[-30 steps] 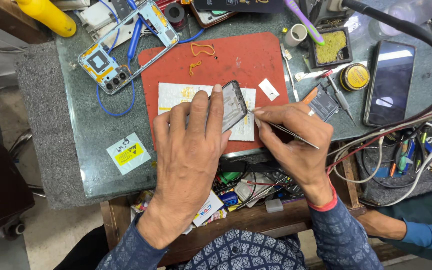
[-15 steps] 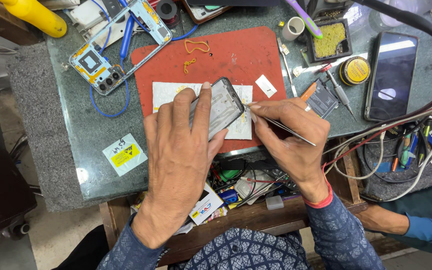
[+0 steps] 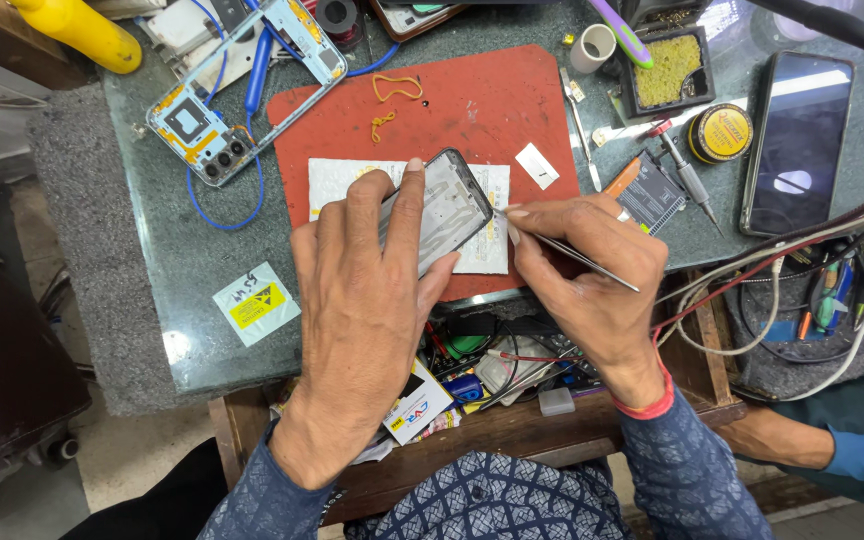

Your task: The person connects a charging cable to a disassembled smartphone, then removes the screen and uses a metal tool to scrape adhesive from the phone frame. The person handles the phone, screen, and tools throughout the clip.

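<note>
Phone frame (image 3: 439,205) over red mat (image 3: 472,105)

Both hands (image 3: 372,300) are bare — no gloves, no rings visible. Long sleeves (image 3: 687,480) on both arms: dark navy fabric w/ a small repeating pale geometric print, diamond-like. Same cloth covers the torso at the bottom edge. A thin red band (image 3: 644,405) sits at the right wrist — thread or cuff lining, can't tell which. Left cuff plain.
</note>
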Tool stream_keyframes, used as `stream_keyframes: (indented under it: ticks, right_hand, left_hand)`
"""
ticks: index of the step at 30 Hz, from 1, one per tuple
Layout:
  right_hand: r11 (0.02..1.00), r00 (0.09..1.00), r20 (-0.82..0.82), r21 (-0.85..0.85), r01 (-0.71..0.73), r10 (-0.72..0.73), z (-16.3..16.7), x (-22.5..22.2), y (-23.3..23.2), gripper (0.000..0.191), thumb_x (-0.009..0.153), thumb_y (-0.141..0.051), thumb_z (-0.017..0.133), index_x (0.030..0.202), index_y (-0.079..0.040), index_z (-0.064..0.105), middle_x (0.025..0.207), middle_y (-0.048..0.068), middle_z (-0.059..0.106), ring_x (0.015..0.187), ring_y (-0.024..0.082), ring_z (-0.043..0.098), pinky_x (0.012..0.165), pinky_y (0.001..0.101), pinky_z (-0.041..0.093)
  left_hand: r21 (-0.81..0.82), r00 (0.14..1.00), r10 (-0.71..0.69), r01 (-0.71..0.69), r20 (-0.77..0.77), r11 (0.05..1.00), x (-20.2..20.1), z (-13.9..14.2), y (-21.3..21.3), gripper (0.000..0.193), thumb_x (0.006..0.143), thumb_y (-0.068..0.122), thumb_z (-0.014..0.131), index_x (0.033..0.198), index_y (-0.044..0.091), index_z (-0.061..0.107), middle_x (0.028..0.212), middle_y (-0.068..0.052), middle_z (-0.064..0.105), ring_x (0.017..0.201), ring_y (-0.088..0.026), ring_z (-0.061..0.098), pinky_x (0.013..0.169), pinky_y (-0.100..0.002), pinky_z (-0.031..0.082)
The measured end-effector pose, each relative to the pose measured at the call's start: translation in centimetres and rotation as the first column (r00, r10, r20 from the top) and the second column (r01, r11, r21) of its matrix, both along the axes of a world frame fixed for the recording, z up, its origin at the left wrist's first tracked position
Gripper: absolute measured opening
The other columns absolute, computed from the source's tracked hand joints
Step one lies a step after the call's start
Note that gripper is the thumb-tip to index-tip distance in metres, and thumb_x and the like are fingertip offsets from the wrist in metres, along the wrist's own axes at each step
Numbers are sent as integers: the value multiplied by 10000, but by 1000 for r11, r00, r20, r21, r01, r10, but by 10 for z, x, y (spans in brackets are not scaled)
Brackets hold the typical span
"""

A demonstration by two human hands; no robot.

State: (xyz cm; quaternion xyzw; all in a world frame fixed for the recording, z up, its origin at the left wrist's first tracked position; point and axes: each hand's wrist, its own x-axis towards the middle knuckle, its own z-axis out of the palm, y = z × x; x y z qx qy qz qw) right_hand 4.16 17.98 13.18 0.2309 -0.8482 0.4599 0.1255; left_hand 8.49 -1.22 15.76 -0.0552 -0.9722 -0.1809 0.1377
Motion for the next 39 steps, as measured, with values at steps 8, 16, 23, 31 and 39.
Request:
stream_keyframes:
  ticks: [8, 16, 23, 31, 39]
  right_hand:
    - [1000, 1000, -14, -11, -10, 10, -3, -4, -2, 152, 897, 36, 772, 1043, -1, 753, 1048, 85, 777, 962, 203, 747, 888, 307, 562]
    - [1000, 1000, -8, 19, -16, 16, 1, -2, 1, 144, 887, 35, 765, 1022, -13, 747, 1055, 80, 778, 974, 199, 751, 894, 307, 569]
    - [999, 999, -27, 22, -23, 24, 1, -3, 2, 156, 869, 34, 775, 1015, -15, 747, 1047, 78, 780, 964, 201, 747, 886, 313, 566]
    - [999, 998, -47, -6, -36, 36, 1, -8, -1, 181, 868, 36, 781, 1038, -16, 744, 1070, 82, 777, 981, 205, 744, 893, 309, 570]
    - [999, 998, -41, 29, -36, 37, 2, -7, 3, 177, 852, 38, 781, 1012, -27, 739, 1048, 71, 780, 958, 199, 748, 869, 305, 571]
  left_hand:
    - [25, 1000, -8, 8, 16, 1000, 1, 4, 0, 726, 823, 229, 827, 1442, -23, 542, 1292, -143, 501, 1067, -297, 529, 914, -448, 407]
    - [71, 1000, -10, 8, 30, 997, 0, 4, -2, 722, 812, 220, 827, 1428, -29, 545, 1274, -144, 508, 1067, -305, 535, 909, -448, 406]
    - [113, 999, -23, 19, 33, 993, -2, 4, -4, 718, 805, 221, 826, 1423, -18, 548, 1271, -153, 525, 1056, -317, 545, 921, -454, 409]
    - [121, 999, -13, 7, 49, 993, -4, 0, -5, 721, 813, 258, 822, 1425, -7, 547, 1265, -150, 527, 1083, -323, 550, 929, -460, 410]
    - [138, 999, -14, 6, 52, 990, -5, -9, -8, 705, 831, 277, 836, 1422, 17, 552, 1269, -148, 514, 1122, -327, 551, 945, -470, 418]
